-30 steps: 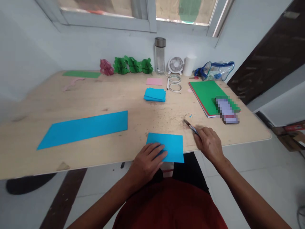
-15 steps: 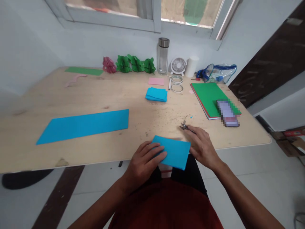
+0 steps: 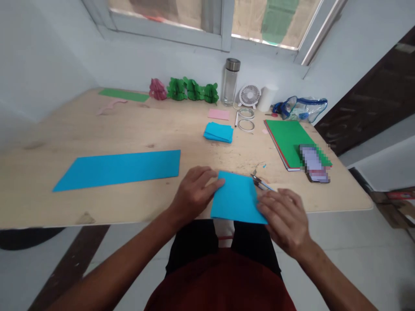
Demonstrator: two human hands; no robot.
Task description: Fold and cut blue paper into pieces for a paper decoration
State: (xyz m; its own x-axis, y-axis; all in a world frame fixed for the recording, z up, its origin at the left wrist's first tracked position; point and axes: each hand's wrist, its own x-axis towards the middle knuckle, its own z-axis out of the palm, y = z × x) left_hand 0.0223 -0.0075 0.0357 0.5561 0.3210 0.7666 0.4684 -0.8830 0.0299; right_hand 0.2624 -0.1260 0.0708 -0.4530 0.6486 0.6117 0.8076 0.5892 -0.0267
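Observation:
A folded blue paper (image 3: pixel 235 196) lies at the table's front edge, its near side reaching the edge. My left hand (image 3: pixel 196 190) has its thumb on the paper's upper left corner, with the fingers curled beside it. My right hand (image 3: pixel 285 216) grips the right edge, fingers together on top and the thumb hidden. Just beyond that hand, small scissors (image 3: pixel 259 181) with pointed blades rest on the table; their handles are partly hidden. Farther back is a stack of small blue paper pieces (image 3: pixel 218 132). To the left lies a long blue paper strip (image 3: pixel 119 169).
Green and red paper sheets (image 3: pixel 285 136) lie at the right under a phone (image 3: pixel 314 164). Along the wall stand green paper shapes (image 3: pixel 193 90), a glass bottle (image 3: pixel 230 84), a small fan (image 3: pixel 249 96) and a clear pouch (image 3: pixel 306 109). Tape rolls (image 3: pixel 246 125) sit before the fan.
My right hand has let go of the scissors and moved onto the paper's right edge. The paper has turned and shifted onto the table edge. My left hand has moved to its upper left corner.

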